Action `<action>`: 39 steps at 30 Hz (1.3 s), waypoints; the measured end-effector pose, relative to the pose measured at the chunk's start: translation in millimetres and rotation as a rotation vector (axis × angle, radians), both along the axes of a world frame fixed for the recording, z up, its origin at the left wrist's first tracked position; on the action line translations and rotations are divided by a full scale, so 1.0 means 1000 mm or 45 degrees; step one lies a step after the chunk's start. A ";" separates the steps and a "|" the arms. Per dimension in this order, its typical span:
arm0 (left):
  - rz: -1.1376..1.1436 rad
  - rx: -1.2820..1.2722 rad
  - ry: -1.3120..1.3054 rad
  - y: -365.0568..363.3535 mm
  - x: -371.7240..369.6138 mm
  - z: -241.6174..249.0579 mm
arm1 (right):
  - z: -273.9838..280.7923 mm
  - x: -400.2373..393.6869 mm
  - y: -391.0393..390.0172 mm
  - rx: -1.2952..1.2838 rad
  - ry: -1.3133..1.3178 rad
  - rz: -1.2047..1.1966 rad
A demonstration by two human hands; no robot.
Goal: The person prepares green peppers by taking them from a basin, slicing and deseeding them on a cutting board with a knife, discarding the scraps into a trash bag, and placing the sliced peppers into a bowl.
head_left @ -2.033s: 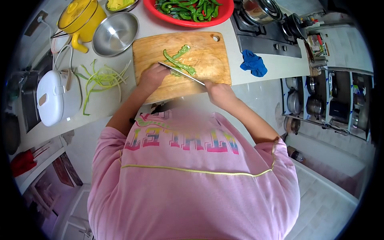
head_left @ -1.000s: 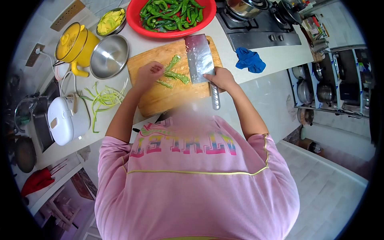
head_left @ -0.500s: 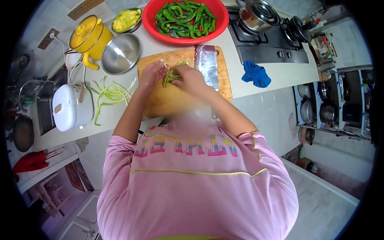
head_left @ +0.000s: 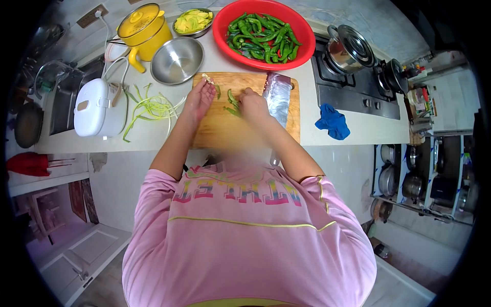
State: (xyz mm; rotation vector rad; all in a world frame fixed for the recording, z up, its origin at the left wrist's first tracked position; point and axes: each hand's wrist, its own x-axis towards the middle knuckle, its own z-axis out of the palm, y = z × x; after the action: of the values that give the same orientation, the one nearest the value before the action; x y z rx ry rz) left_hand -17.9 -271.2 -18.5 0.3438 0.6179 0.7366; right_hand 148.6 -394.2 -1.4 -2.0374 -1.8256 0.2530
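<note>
My left hand [head_left: 200, 100] is over the left part of the wooden cutting board [head_left: 215, 134], its fingers pinched on a pale, seedy pepper core [head_left: 207, 79]. A short green piece [head_left: 218, 92] shows right beside those fingers. On the board's right half my right hand [head_left: 253, 105] is curled, its fingertips hidden beneath it. Cut green pepper pieces [head_left: 232, 97] lie against its left side. The cleaver [head_left: 277, 97] rests flat along the board's right side, its handle toward me and partly behind my right forearm.
Behind the board stand a red basin [head_left: 221, 38] of green peppers, an empty steel bowl [head_left: 177, 60] and a bowl of yellow-green slices [head_left: 193, 22]. Green strips [head_left: 151, 110] and a white appliance [head_left: 99, 110] lie left. A blue cloth [head_left: 332, 122] and stove [head_left: 353, 92] are right.
My hands have moved apart; my right hand has shifted off the green pieces, leaving them more exposed on the board. The whole view has swung slightly.
</note>
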 end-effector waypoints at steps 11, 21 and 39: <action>-0.035 -0.091 0.019 -0.008 0.010 0.009 | 0.002 -0.009 0.037 0.147 1.359 0.062; 0.120 -0.047 -0.004 0.000 0.027 0.008 | 0.020 0.022 0.027 -0.132 0.841 0.047; -0.263 0.192 0.346 -0.014 -0.034 0.006 | 0.009 -0.012 0.011 -0.576 0.154 -0.054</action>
State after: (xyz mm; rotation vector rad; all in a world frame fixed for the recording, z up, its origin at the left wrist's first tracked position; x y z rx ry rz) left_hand -52.1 -285.7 -12.8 0.6447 0.7713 0.5428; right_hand 136.3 -382.8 8.0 -2.2866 -1.7663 0.8234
